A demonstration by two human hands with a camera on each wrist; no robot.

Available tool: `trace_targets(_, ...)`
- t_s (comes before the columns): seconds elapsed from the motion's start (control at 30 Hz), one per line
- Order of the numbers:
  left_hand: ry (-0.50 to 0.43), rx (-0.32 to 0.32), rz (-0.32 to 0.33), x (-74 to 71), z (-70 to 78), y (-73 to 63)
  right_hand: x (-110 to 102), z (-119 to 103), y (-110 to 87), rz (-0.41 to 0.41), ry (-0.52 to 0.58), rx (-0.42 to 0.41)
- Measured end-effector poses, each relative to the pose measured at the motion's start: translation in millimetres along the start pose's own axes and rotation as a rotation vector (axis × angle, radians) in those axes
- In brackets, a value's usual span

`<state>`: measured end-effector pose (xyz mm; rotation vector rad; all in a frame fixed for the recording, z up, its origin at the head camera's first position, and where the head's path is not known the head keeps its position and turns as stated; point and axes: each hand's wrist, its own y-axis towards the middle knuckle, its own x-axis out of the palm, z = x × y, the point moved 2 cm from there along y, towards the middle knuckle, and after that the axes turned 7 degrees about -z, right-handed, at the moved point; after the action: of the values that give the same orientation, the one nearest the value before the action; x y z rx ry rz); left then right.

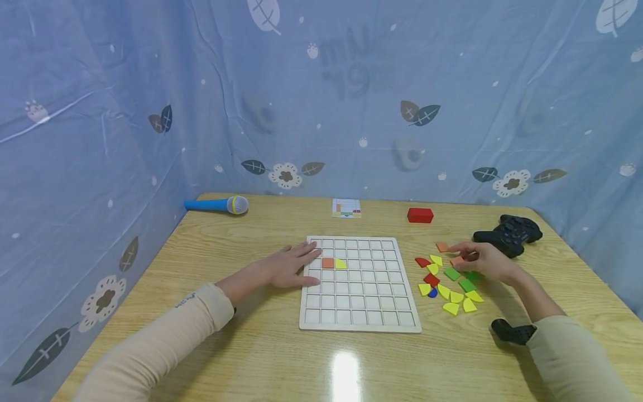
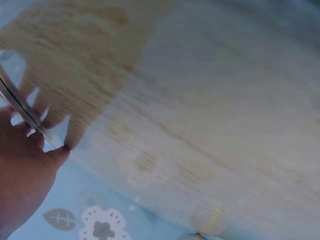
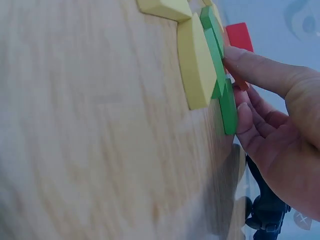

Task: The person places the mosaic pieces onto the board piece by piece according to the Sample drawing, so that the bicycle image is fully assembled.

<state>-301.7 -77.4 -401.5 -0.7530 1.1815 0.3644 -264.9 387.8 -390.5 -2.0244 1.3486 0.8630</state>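
Observation:
A white square grid board (image 1: 359,327) lies mid-table, with an orange square tile (image 1: 328,263) and a yellow tile (image 1: 340,263) side by side in its cells. My left hand (image 1: 293,267) rests at the board's left edge, fingers spread over the rim. The left wrist view shows that hand (image 2: 30,170) against the board's thin edge (image 2: 22,107). Right of the board, my right hand (image 1: 484,261) pinches an orange tile (image 1: 457,261) between thumb and fingers. In the right wrist view, the thumb (image 3: 250,65) lies close over green tiles (image 3: 215,60).
Loose yellow tiles (image 1: 444,291), red tiles (image 1: 431,280), a blue piece (image 1: 433,292) and another orange tile (image 1: 442,247) lie nearby. Behind are a pattern card (image 1: 346,208), red block (image 1: 420,215), black game controller (image 1: 509,234) and toy microphone (image 1: 216,205). A black object (image 1: 512,332) sits by the right sleeve.

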Motion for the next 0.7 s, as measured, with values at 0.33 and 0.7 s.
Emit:
trace_targets(0.33,0.000,-0.002,-0.002,0.5,0.6,-1.1,-4,0,-0.1,0.012,-0.002,0.082)
trace_targets(0.7,-0.005,-0.003,0.006,1.2,0.0,-1.0,1,-37,4.6,-0.061,0.384,0.097)
